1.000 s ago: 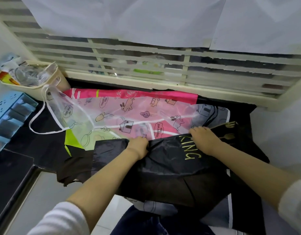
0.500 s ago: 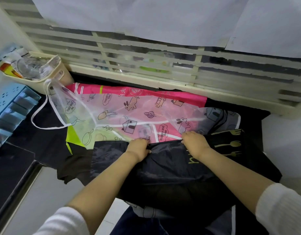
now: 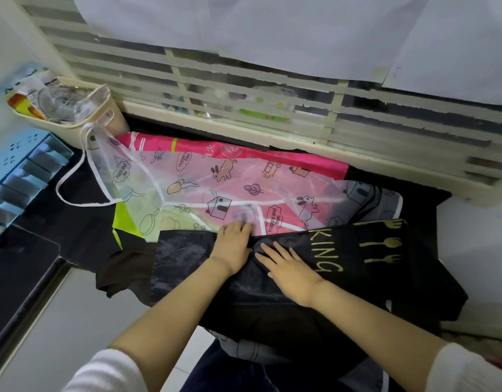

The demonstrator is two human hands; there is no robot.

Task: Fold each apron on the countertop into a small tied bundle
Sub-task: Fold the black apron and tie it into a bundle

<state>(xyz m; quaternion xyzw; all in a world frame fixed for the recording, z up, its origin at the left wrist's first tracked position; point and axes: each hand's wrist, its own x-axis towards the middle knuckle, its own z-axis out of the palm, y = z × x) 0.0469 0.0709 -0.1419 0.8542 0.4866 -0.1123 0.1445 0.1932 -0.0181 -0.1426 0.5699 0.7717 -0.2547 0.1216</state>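
Now | black apron (image 3: 272, 301): low middle, hangs over counter (image 3: 46, 239) edge | right hand (image 3: 293, 268): fingers straight, pressing flat, likely to smooth the fold | left hand (image 3: 233, 244): at the apron's top edge, fingers blurred, can't tell if gripping
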